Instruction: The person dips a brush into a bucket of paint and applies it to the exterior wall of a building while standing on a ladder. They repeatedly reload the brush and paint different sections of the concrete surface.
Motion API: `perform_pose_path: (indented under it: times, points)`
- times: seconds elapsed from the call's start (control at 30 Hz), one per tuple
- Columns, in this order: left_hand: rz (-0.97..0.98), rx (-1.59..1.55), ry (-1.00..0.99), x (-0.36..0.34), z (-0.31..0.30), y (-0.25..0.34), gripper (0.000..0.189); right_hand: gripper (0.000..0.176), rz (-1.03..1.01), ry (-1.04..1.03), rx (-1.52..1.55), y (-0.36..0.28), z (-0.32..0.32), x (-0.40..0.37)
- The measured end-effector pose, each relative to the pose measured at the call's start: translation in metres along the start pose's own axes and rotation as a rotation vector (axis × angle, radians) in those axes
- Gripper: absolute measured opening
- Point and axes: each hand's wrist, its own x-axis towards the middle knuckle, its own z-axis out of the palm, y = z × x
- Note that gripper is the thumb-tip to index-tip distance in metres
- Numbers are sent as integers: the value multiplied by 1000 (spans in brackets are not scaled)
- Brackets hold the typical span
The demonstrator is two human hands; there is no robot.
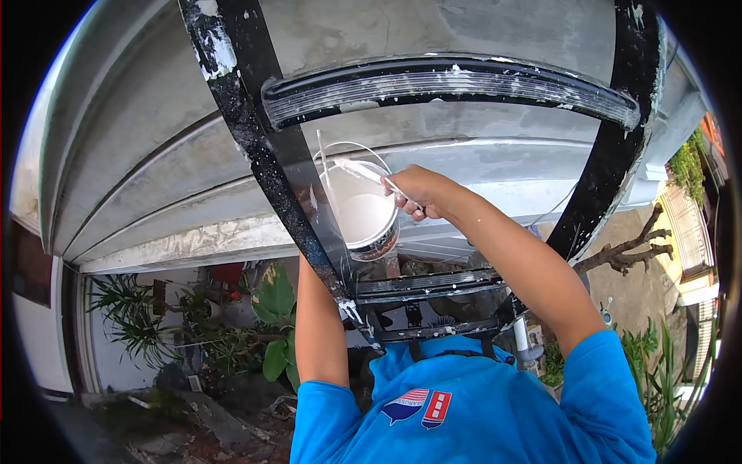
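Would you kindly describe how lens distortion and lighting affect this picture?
In the head view, fisheye distortion bows the ladder's upper rung and the frame's corners go black; there too, pale glare lines the upper-left rim, the ground at lower left looks dim, and the white paint in the bucket shows little texture.

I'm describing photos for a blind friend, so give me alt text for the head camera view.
A person's right hand holds a whitened brush over a bucket of white paint, seen through a paint-spattered black ladder. The left forearm reaches up behind the ladder's side rail; below are a blue shirt and plants.
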Motion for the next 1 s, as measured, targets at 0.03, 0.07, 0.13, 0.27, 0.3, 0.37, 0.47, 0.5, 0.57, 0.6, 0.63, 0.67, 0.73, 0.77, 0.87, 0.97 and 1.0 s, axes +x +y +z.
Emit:
perform_pose_path:
  times: [0.03,0.07,0.13,0.27,0.3,0.37,0.47,0.5,0.57,0.6,0.63,0.67,0.73,0.77,0.87,0.97,1.0]
  points:
    - [3,9,-1,0,0,0,28,30,9,-12,-16,2,-2,-7]
    - [2,17,-1,0,-1,-1,28,31,-9,-22,-34,5,-5,-15]
    - [0,32,1,1,-3,-2,28,32,-40,-43,-68,14,-10,-29]
    - [-11,53,8,2,-6,-4,28,37,-339,167,-639,36,-19,-27]
    - [-10,54,8,2,-7,-4,28,38,-454,264,-773,42,-17,-21]
    - [-3,66,7,2,-9,-3,27,38,-490,337,-909,51,-18,-16]
    - [-4,63,11,5,-9,-1,27,37,-544,349,-906,52,-22,-26]
    - [-6,61,16,5,-8,0,27,37,-518,338,-935,52,-24,-26]
    - [-9,71,16,7,-8,-2,27,36,-473,317,-986,53,-26,-26]
    - [-5,72,17,8,-9,-1,27,35,-487,320,-962,52,-26,-28]
    - [-4,74,21,8,-11,-1,26,34,-502,322,-939,50,-26,-30]
    - [-5,76,25,9,-11,1,26,34,-516,326,-917,50,-27,-33]
    - [2,80,25,11,-11,3,26,33,-529,342,-926,57,-25,-33]
    - [2,76,28,11,-11,4,26,33,-490,321,-950,59,-26,-31]
    - [14,83,41,13,-13,6,26,34,-572,333,-838,52,-28,-44]
    - [10,86,45,12,-13,9,25,37,-543,309,-843,57,-28,-47]
    - [8,87,45,12,-14,10,25,37,-485,269,-916,62,-29,-45]
